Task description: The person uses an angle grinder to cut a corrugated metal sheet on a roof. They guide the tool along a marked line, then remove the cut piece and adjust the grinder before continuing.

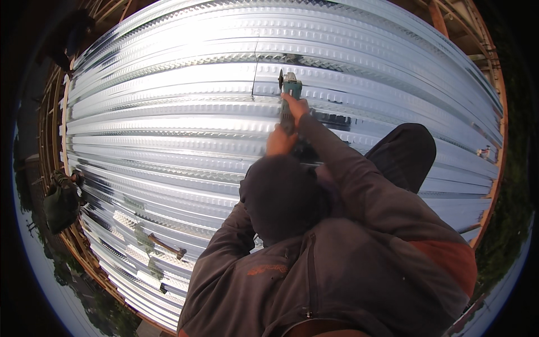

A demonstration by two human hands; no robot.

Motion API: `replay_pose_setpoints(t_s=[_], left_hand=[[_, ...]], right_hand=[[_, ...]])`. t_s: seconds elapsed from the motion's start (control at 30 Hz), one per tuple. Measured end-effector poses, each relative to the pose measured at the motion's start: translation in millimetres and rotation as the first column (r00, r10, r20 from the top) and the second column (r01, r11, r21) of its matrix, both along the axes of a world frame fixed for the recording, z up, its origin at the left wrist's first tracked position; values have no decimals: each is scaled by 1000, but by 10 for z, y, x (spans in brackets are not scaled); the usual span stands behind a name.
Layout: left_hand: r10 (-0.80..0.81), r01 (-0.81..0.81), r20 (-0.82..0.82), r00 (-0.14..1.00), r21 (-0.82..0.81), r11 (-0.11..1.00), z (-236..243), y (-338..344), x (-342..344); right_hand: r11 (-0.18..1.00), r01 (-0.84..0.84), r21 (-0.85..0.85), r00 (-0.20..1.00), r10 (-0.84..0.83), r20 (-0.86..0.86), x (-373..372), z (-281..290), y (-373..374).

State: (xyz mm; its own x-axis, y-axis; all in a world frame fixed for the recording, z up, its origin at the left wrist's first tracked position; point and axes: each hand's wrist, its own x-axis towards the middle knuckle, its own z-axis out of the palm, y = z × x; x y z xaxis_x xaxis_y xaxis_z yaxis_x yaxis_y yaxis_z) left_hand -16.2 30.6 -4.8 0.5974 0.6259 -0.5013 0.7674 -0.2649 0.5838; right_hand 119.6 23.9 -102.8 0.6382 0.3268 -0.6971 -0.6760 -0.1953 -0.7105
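My right hand (296, 108) is wrapped round the front of a teal angle grinder (292, 87), just behind its head. My left hand (281, 141) is closed on the grinder's dark rear body. A thin round disc (281, 80) stands upright on the tool's left side. Whether it touches the metal cannot be made out. Beneath the tool lies ribbed, shiny metal decking (185, 106). A dark narrow line (255, 70) runs across several ribs just left of the disc. My bent knees, in dark trousers, are close below and right of my hands.
A hammer (165, 246) with a brown handle lies on the decking at lower left. One person (63, 202) in dark green is at the left edge, with another dark figure (70, 36) farther up. Brown beams (498, 163) border the decking. A small object (483, 151) lies near the right edge.
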Motion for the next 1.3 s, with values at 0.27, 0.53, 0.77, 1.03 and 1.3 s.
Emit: replay_pose_setpoints(t_s=[0.27, 0.53, 0.77, 1.03, 1.3], left_hand=[[-14, 14, 30, 999, 11, 1000, 38, 36, 29], [-27, 28, 55, 998, -18, 999, 54, 104, 110], [-21, 22, 57, 998, -23, 1000, 80, 106, 138], [1, 0, 50, 999, -35, 999, 111, 125, 201], [10, -8, 87, 996, -31, 1000, 60, 153, 258]], right_hand=[[998, -38, -52, 999, 37, -27, 75, -174, 9], [998, 29, -47, 999, -28, 36, 128, -250, 90], [998, 27, -55, 999, -25, 35, 151, -286, 89], [999, 16, -52, 999, -14, 41, 195, -243, 118], [1000, 9, -10, 1000, -9, 20, 250, -112, 119]])
